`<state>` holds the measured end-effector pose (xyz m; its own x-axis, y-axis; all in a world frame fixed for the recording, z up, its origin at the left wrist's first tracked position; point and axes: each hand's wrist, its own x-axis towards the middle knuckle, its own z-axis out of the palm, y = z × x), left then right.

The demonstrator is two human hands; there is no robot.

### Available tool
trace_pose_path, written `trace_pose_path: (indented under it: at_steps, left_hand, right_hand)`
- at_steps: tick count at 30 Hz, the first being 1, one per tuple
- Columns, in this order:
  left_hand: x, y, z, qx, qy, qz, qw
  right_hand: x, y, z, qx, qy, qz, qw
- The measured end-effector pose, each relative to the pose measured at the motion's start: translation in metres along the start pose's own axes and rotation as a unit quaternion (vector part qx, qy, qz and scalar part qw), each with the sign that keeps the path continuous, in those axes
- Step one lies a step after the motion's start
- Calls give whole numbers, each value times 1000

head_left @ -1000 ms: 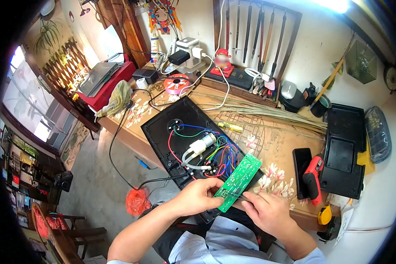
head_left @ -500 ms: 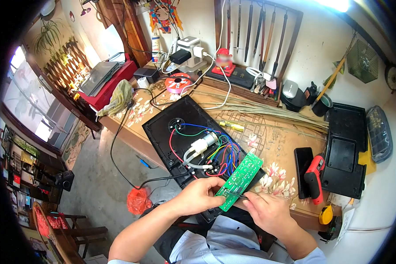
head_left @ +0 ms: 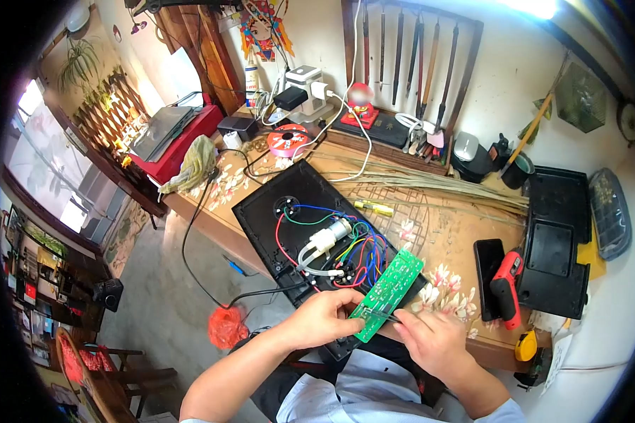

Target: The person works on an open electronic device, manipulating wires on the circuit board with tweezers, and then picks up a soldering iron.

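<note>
My left hand (head_left: 326,319) grips the lower left edge of a long green circuit board (head_left: 395,282), thumb and fingers closed on it. In my right hand (head_left: 434,340) are dark, slim tweezers (head_left: 382,314), whose tips lie at the board's lower part, close to my left thumb. Whether the tips pinch anything is too small to tell. Coloured wires (head_left: 367,254) bunch up behind the board. They lie over an open black housing (head_left: 261,204), which also holds a small white-and-silver pump (head_left: 329,237) with clear tubing (head_left: 307,259).
A yellow screwdriver (head_left: 374,208) lies behind the wires. To the right are a black phone (head_left: 488,271), a red-and-black tool (head_left: 506,289), a black plastic panel (head_left: 554,243) and a yellow tape measure (head_left: 525,345). Long dry stalks (head_left: 444,185) cross the table; a black cable (head_left: 187,247) hangs at the left.
The view has shifted slightly. Both hands stay at the board, with the tweezers' tips still on its lower part; little else has moved.
</note>
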<state>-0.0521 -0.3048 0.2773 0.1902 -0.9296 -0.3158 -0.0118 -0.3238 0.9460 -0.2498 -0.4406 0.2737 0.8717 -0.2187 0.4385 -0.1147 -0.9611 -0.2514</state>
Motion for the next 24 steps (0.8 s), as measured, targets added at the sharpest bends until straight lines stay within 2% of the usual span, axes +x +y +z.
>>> trace_pose_path:
  at_steps: [13, 16, 22, 24]
  left_hand:
    - [0, -5, 0, -12, -5, -4, 1000]
    - [2, -8, 0, -18, -7, 2, 1000]
    - [1, -8, -3, -4, -30, -26, 999]
    - [2, -9, -2, -8, -33, -23, 999]
  right_hand:
    - [-1, 6, 4, 6, 18, 10, 1000]
    - [-1, 6, 2, 24, -3, 26, 999]
    - [-8, 16, 5, 89, 49, 60, 993]
    - [-10, 17, 0, 79, 40, 113, 990]
